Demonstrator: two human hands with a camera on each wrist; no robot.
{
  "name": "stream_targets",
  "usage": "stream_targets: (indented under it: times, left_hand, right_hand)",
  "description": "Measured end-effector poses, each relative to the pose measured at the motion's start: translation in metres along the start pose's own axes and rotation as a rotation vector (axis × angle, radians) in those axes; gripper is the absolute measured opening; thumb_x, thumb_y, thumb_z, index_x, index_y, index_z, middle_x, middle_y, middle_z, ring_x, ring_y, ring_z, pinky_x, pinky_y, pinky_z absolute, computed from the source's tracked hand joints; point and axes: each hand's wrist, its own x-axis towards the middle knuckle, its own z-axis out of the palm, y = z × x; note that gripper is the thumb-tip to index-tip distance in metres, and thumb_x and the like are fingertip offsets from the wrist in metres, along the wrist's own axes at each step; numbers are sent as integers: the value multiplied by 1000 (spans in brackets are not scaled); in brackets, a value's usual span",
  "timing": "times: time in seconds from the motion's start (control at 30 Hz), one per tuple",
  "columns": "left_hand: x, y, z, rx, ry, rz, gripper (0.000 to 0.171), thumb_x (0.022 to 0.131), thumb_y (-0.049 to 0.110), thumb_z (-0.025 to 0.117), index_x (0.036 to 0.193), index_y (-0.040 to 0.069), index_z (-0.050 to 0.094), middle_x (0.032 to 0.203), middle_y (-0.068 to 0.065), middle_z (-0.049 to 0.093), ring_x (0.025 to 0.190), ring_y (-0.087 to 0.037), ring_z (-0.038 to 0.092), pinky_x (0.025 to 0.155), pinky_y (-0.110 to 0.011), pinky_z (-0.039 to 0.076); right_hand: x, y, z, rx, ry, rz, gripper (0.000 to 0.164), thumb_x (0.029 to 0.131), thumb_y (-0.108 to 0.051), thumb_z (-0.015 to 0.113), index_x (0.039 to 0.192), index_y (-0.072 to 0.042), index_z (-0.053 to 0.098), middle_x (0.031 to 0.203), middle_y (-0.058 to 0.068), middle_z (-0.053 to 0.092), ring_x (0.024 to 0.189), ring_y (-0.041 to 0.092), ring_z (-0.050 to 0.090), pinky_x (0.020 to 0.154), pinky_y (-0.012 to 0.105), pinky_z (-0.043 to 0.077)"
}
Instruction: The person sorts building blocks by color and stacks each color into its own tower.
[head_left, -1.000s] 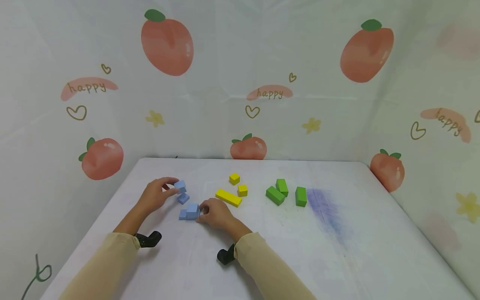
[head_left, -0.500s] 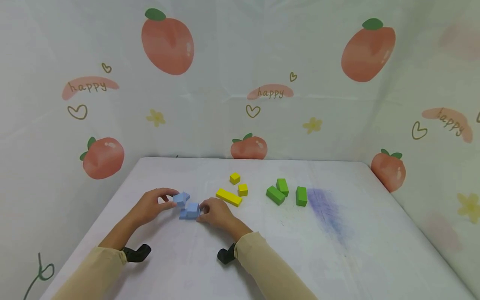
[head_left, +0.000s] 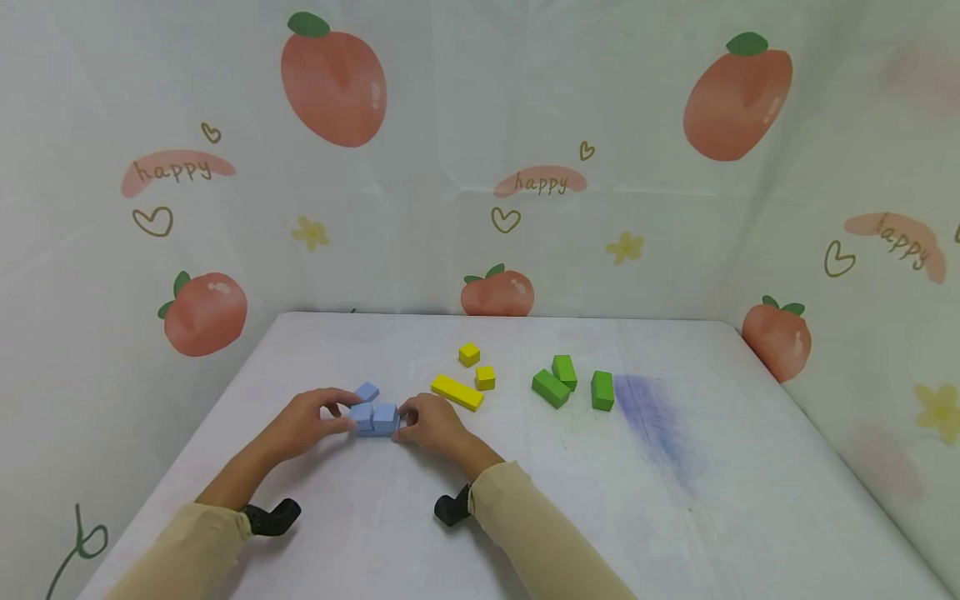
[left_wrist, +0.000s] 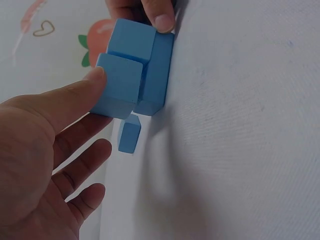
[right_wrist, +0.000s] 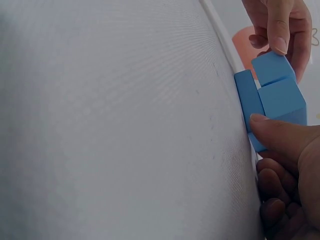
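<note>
In the head view my left hand (head_left: 303, 423) pinches a light blue cube (left_wrist: 120, 80) between thumb and fingers, over the left part of a long blue block (right_wrist: 248, 95). In the right wrist view a thin gap shows between that cube and the block. A second blue cube (head_left: 386, 417) sits on the block's right part, close beside the held one. My right hand (head_left: 435, 427) grips the long block at its right end, thumb on the near side. Just behind lies another small blue block (head_left: 367, 392), partly hidden by the left fingers in the head view.
Farther back on the white table (head_left: 525, 500) lie a long yellow block (head_left: 457, 392) and two yellow cubes, one of them the nearer yellow cube (head_left: 485, 377). Three green blocks, including an upright-looking green block (head_left: 602, 391), are to the right, before a purple smudge (head_left: 652, 417).
My left hand has come toward the front with the blue cube, from above the rear blue block to over the long block. The right hand has kept its hold in place.
</note>
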Motion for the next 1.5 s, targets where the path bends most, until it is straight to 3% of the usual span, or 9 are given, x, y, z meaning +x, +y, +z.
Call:
stream_targets:
  times: [0.67, 0.93, 1.5]
  left_hand:
    - [-1, 1, 6, -9, 2, -22, 37, 85, 18, 75, 120, 9, 68, 112, -8, 66, 90, -21, 56, 73, -37, 44]
    - [0, 3, 6, -6, 8, -1, 37, 86, 20, 75, 121, 8, 67, 113, -10, 67, 90, -21, 56, 70, -36, 43]
    - [2, 0, 8, -15, 3, -15, 38, 86, 18, 75, 122, 9, 67, 115, -10, 66, 92, -22, 56, 72, -36, 45]
  right_hand:
    - [0, 1, 1, 7, -1, -12, 36, 82, -25, 80, 114, -12, 71, 79, -7, 54, 73, 8, 48, 63, 20, 41]
    - [-1, 0, 0, -7, -1, -18, 36, 82, -25, 80, 114, -11, 71, 78, -6, 54, 72, 9, 48, 63, 21, 41]
    - [-2, -2, -1, 2, -1, 20, 41, 80, -29, 82, 115, -11, 70, 79, -6, 55, 74, 10, 49, 64, 22, 41]
